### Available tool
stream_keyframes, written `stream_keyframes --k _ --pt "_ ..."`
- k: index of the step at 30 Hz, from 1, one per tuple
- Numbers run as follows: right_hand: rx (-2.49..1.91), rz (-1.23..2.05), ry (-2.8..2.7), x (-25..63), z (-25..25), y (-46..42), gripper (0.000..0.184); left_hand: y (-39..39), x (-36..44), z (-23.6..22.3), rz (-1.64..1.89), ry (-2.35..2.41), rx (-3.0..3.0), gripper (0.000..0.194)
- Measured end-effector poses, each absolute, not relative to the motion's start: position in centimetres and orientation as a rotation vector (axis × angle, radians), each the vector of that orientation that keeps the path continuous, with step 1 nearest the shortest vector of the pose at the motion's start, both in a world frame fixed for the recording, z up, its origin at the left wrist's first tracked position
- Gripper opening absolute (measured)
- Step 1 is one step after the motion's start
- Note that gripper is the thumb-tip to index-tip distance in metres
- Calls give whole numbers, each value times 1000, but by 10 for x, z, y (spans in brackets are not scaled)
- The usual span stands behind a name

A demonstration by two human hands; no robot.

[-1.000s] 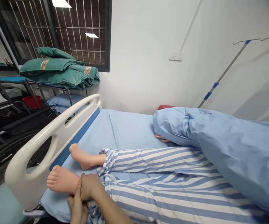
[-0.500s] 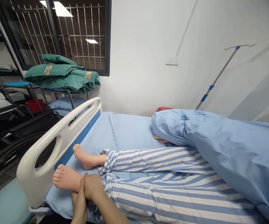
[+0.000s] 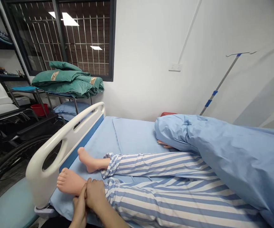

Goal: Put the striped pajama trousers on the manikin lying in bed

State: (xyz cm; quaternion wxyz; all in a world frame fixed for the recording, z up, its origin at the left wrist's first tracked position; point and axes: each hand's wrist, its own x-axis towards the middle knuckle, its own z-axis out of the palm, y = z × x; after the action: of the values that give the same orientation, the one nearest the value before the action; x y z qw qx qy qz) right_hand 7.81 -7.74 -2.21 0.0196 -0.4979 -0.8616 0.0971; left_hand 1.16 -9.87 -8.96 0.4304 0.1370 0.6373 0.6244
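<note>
The left hand (image 3: 80, 209) and the right hand (image 3: 95, 193) are closed around the ankle of a patient manikin's nearer bare foot (image 3: 69, 183), the right grip lying over the top and the left fingers (image 3: 81, 196) pressed upright against its side, just beside the striped pajama trousers (image 3: 165, 202). The farther bare foot (image 3: 90, 160) rests apart on the blue bed sheet (image 3: 137, 134), inside the white plastic footboard (image 3: 56, 152). A blue blanket (image 3: 222, 148) covers the manikin's upper body, and an IV pole (image 3: 219, 84) stands beyond the bed.
</note>
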Motion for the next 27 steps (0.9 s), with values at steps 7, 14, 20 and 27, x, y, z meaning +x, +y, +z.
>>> stream_keyframes --k 7,14,20,27 --pt "-1471 663 -2726 89 -20 -50 49 -91 28 -79 1651 1529 16 24" --pt "-1336 1019 -2806 92 -22 -25 68 -87 34 -77 1749 1436 -19 25" --pt "-1333 859 -2806 93 -22 -26 49 -84 35 -82 1792 1418 85 35" --pt "-1381 582 -2765 92 -24 -41 38 -88 32 -85 1748 1438 158 37"
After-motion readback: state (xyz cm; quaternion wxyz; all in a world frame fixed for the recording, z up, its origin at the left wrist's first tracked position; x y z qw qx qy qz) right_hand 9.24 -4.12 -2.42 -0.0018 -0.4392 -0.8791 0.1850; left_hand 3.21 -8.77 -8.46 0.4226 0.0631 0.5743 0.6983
